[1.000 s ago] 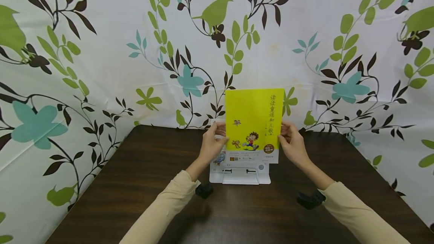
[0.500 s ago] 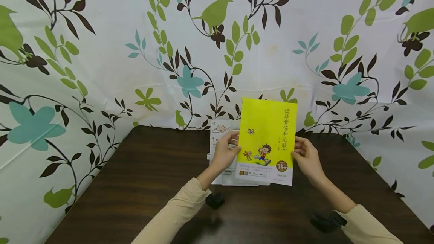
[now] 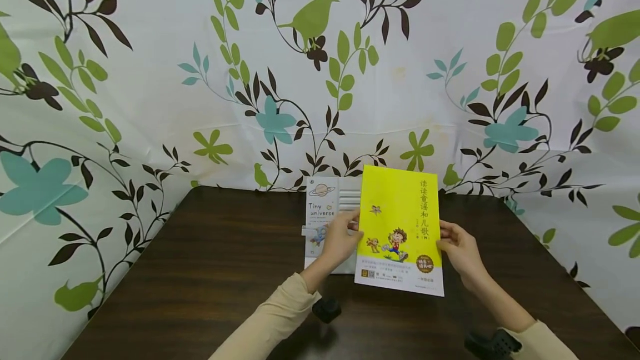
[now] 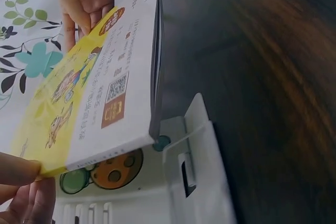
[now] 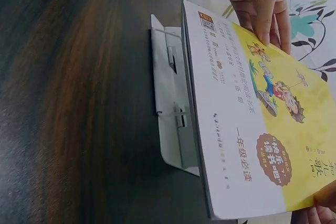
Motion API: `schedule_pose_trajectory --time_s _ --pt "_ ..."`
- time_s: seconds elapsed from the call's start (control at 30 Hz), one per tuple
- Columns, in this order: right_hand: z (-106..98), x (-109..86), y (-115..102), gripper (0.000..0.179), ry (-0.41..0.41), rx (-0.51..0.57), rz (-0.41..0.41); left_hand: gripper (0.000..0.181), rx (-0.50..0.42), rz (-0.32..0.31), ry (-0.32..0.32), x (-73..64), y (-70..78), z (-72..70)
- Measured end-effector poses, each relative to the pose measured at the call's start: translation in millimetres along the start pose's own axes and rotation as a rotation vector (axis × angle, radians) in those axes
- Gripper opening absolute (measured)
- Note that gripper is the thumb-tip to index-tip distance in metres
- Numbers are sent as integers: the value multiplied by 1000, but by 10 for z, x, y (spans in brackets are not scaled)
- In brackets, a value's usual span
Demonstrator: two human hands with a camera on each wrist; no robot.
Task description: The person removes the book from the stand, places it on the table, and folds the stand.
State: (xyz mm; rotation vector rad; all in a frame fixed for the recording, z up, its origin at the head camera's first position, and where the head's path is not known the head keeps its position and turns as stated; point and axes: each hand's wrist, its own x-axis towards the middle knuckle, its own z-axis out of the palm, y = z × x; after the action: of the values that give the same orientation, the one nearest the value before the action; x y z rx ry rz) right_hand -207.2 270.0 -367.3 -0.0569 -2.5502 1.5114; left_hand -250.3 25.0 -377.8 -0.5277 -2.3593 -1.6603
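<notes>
A yellow and white children's book (image 3: 400,221) is held up in front of a white book stand (image 3: 350,199). My left hand (image 3: 341,238) pinches its left edge, thumb on the cover and fingers behind. On the opposite edge my right hand (image 3: 461,251) grips it the same way. The book tilts slightly, its lower edge toward me. In the left wrist view the book (image 4: 121,72) overlaps the stand (image 4: 197,166), whose front ledge and wire clips show. From the right wrist view, the stand's ledge (image 5: 173,129) sits behind the book's bottom edge (image 5: 197,124).
The stand's left panel (image 3: 321,213) bears a "Tiny universe" print, with a small clear tab sticking out at its left. It stands on a dark wooden table (image 3: 225,271). A patterned cloth (image 3: 400,99) hangs behind the table's far edge.
The book has moved right, down and toward me, away from the stand, with both hands still holding it. More of the stand's left panel now shows.
</notes>
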Motion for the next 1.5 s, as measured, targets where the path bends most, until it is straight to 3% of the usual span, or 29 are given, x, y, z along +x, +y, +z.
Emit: schedule_pose_trajectory --time_s 0.07,0.17,0.3,0.4,0.57,0.7,1.0,1.23,1.5 --pt "-11 5 54 46 -4 -9 16 49 -2 9 -12 -17 -14 24" --pt "-70 94 351 46 -15 23 -1 46 -13 30 -42 -46 -27 69" --pt "-163 314 989 47 13 25 -14 43 -49 58 -88 -71 -19 129" --pt "-241 434 1344 48 19 -34 7 43 -81 76 -113 -74 5 179" --pt "-380 513 1619 51 -32 -71 53 45 -87 107 -152 -93 56 248" --pt "-441 439 1550 52 -71 -41 102 48 -82 100 -183 -126 68 305" --pt "-571 85 781 53 -172 -44 216 48 -98 55 -221 -223 62 468" --pt "-745 129 820 58 -260 -63 212 45 -170 -3 -215 -259 53 592" --pt "-809 83 722 62 -277 -118 275 49 -172 -8 -257 -282 5 718"
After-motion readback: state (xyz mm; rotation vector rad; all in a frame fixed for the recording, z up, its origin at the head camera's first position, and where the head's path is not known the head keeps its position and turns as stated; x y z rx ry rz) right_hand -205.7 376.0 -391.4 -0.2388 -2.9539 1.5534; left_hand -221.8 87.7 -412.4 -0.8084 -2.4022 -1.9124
